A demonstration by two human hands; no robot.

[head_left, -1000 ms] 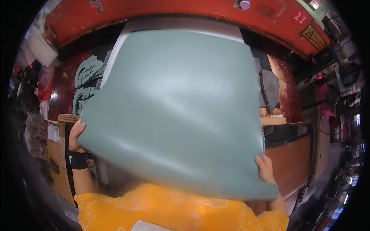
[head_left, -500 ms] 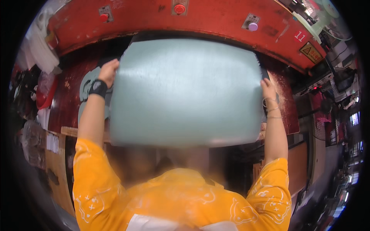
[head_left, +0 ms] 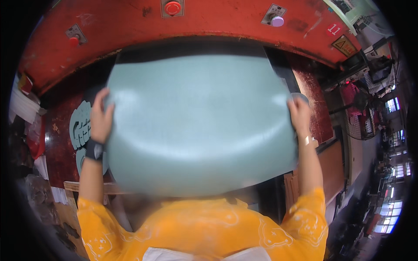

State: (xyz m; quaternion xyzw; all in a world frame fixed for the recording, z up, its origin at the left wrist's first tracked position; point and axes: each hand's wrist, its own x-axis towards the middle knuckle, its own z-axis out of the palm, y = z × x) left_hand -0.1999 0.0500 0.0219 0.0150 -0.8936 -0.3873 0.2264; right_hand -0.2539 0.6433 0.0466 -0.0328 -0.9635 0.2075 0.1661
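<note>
A large, pale green sheet (head_left: 200,113), smooth and slightly glossy, spans the space in front of me and bows a little. At its left edge my left hand (head_left: 101,117) grips it, the wrist wrapped in a black band. My right hand (head_left: 299,114) pinches the opposite edge, fingers closed. The near edge hangs close to my yellow shirt and is blurred. Cut green pieces (head_left: 81,126) with slots lie on the dark red tabletop (head_left: 58,143), left of my left hand. The sheet hides most of the surface beneath it.
Across the far side runs a red machine beam (head_left: 222,26) bearing a red push button (head_left: 173,8), another red button (head_left: 74,41) and a pale purple knob (head_left: 276,21). A black fan (head_left: 360,119) stands at the right. A wooden strip (head_left: 72,186) edges the table's near left.
Both hands and the sheet have come nearer to me. My left hand is farther left and lower in view; the dark surface beyond the sheet's far edge shows more. The whole view has shifted.
</note>
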